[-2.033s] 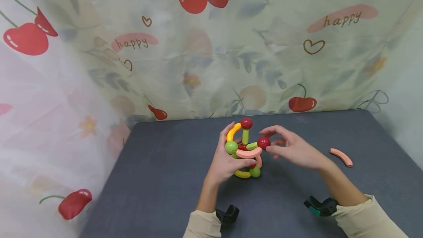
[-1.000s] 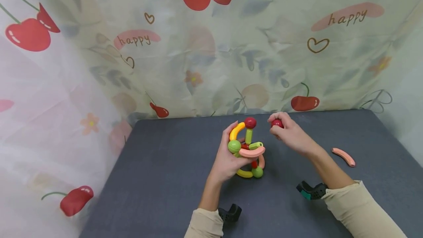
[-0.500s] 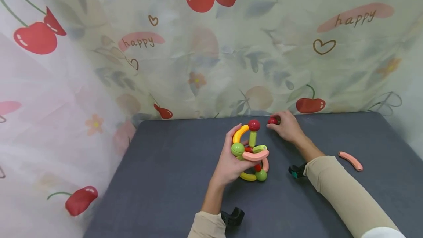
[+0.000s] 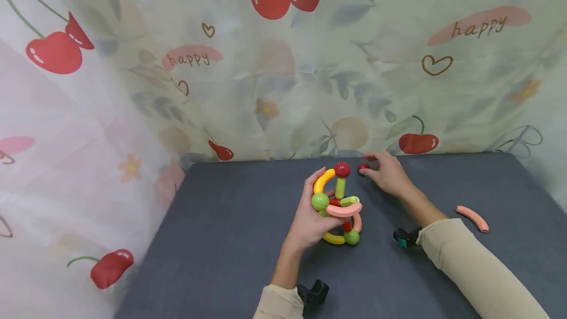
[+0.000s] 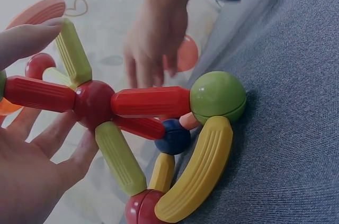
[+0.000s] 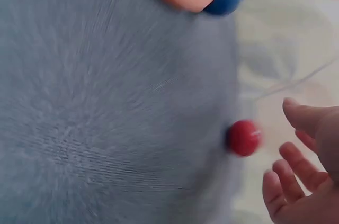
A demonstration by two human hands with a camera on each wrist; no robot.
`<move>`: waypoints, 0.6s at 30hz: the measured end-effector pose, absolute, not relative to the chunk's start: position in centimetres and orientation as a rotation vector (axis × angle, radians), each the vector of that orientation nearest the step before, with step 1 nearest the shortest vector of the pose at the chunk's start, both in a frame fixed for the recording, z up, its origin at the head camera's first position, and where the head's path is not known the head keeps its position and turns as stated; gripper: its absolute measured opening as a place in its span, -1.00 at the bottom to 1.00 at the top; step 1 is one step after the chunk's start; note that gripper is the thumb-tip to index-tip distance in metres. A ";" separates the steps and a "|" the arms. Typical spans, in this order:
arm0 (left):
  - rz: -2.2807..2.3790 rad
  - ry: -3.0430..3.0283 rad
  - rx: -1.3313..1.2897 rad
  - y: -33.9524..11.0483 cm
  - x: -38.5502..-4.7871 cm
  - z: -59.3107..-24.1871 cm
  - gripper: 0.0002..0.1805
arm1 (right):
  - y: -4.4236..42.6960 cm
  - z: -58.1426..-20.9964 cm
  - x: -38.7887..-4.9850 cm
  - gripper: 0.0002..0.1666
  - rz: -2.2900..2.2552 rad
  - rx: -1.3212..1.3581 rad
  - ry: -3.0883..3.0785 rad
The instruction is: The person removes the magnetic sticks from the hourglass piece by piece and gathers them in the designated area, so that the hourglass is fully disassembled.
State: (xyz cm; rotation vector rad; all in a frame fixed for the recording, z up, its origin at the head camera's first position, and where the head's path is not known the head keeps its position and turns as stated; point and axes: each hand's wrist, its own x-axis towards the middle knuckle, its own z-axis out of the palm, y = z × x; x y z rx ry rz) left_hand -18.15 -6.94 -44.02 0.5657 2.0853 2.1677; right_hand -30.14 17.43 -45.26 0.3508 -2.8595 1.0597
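Note:
My left hand (image 4: 310,218) grips a structure of coloured rods and balls, with a green ball (image 4: 320,201), a red ball on top (image 4: 342,170) and a curved pink rod (image 4: 344,210). In the left wrist view a dark red ball (image 5: 94,103) joins several rods, and a green ball (image 5: 217,97) touches the grey surface. A loose red ball (image 6: 243,137) lies on that surface near its far edge. Beside it, my right hand (image 4: 386,174) is spread with parted fingers; the right wrist view shows a gap between them and the ball.
A curved pink rod (image 4: 473,218) lies alone on the right of the grey table (image 4: 212,240). Behind the far edge hangs a patterned cloth (image 4: 301,97), and a thin looped cord (image 4: 522,139) shows at the back right corner.
My right hand has taken the red ball off the structure's right side, carried it to the table's far edge and let go. The left hand keeps its grip; the green rod's end is now bare.

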 end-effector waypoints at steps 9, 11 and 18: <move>2.160 2.096 0.576 -6.9 -18.1 -44.1 0.09 | 17.8 -40.9 -22.0 -0.61 1.227 0.578 -2.670; 2.166 2.096 0.574 -6.9 -18.1 -44.2 0.09 | 17.7 -40.5 -20.3 -0.66 1.277 0.637 -2.652; 2.180 2.086 0.626 -6.8 -18.3 -44.2 0.10 | 16.8 -40.3 -17.1 -0.67 1.594 0.716 -2.681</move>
